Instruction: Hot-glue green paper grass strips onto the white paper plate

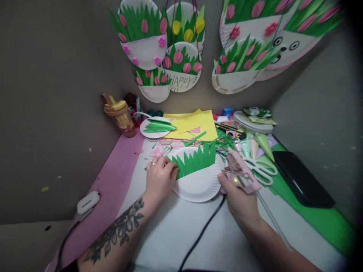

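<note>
A white paper plate [198, 187] lies in front of me, its upper part covered by green paper grass [195, 160] cut into pointed blades. My left hand [160, 177] is closed at the plate's left edge, thumb against the end of the green paper; its other fingertips are partly hidden. In my right hand [241, 200] is a pink hot glue gun [242, 173] with a small lit light. A clear glue stick [273, 221] sticks out of its back. My right thumb reaches the plate's right edge.
Green and pink paper scraps [227, 141], yellow sheets [190, 124] and white scissors [262, 170] lie beyond the plate. A black case [303, 179] rests at right, a tumbler [121, 117] at back left. A black cord [202, 232] crosses the front. Decorated plates [181, 68] hang on the wall.
</note>
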Tool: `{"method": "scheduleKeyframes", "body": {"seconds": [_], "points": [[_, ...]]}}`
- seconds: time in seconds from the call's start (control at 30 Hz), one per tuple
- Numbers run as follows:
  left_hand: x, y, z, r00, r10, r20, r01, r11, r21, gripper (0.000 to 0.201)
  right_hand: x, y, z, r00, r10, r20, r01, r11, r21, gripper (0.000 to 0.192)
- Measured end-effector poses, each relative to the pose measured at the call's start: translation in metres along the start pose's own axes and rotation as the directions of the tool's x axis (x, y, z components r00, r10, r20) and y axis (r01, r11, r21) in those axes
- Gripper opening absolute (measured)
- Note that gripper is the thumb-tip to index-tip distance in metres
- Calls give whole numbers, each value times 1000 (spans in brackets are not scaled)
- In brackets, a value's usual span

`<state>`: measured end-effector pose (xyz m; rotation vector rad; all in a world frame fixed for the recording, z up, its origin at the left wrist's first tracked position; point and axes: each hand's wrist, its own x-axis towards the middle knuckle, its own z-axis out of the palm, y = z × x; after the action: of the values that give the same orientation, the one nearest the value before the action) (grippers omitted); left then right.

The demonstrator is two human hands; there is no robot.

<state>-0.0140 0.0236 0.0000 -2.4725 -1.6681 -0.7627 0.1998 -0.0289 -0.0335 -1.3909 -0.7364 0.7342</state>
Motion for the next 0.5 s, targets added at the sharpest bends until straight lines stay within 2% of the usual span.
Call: {"method": "scheduleKeyframes", "body": {"seconds": [0.1, 0.17, 0.23, 0.3, 0.33, 0.37, 0.4, 0.43, 0.47, 0.5], "points": [[1, 0, 4, 996, 29, 81, -30, 999, 15, 10, 0, 3, -2, 999, 41, 16, -40, 999, -20, 46], [2, -3, 3, 994, 44, 104, -38, 998, -55, 11, 1, 6, -3, 997, 73, 4, -73, 997, -33, 39], [5, -10, 0, 999, 43, 28, -36, 973, -227, 11, 4, 8, -3, 995, 90, -32, -91, 995, -29, 33], [10, -23, -6, 987, -68, -145, -3, 899, -437, 11, 7, 7, -3, 992, 112, -58, -111, 994, 12, 32], [12, -31, -8, 954, -185, -237, 36, 853, -521, 10, 9, 5, -2, 991, 120, -63, -117, 992, 42, 34], [15, -39, -10, 893, -323, -312, 82, 800, -595, 9, 11, 4, -2, 990, 124, -61, -120, 990, 68, 36], [17, -47, -11, 826, -446, -345, 125, 741, -659, 9, 12, 3, -1, 991, 122, -56, -117, 989, 86, 38], [19, -53, -11, 781, -524, -340, 152, 687, -711, 8, 14, 2, -1, 992, 114, -53, -109, 990, 93, 40], [21, -58, -11, 762, -571, -305, 181, 641, -746, 8, 15, 2, -1, 993, 104, -54, -99, 991, 91, 41], [22, -62, -10, 771, -586, -250, 218, 612, -760, 9, 16, 2, -2, 993, 100, -61, -95, 992, 87, 41]]}}
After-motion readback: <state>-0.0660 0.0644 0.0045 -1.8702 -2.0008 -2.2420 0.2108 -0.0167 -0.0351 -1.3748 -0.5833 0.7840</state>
